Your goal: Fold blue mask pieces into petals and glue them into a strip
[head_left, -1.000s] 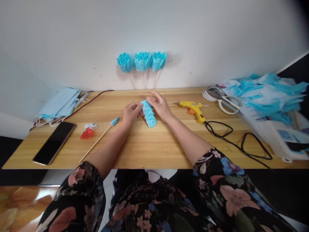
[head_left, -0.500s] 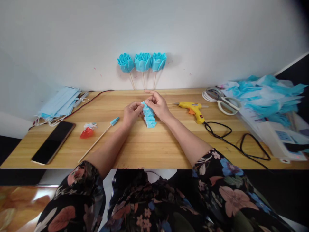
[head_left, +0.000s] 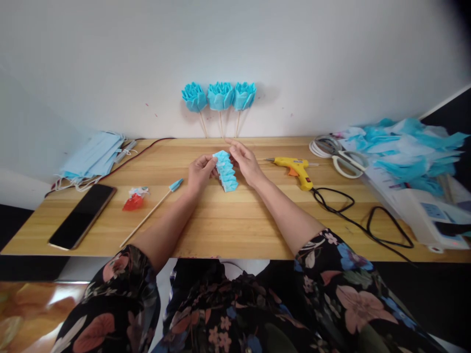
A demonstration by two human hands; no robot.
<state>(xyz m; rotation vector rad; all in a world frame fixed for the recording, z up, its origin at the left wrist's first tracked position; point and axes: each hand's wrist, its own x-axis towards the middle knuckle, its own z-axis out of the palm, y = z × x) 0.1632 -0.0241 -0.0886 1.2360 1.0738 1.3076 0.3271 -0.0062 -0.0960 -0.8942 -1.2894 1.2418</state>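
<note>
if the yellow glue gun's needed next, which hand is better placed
Probably the right hand: it is nearer the yellow glue gun, while the left hand grips the folded blue strip.

The left hand [head_left: 200,171] pinches a pleated blue strip [head_left: 227,174], the right hand [head_left: 247,164] just beside it, with blue flowers [head_left: 220,98] beyond the grip, a yellow glue gun [head_left: 296,166] to its right and a blue-tipped stick [head_left: 147,216] to its left.

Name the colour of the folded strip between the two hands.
The folded strip is light blue, as the head view, the only one, shows.
</note>
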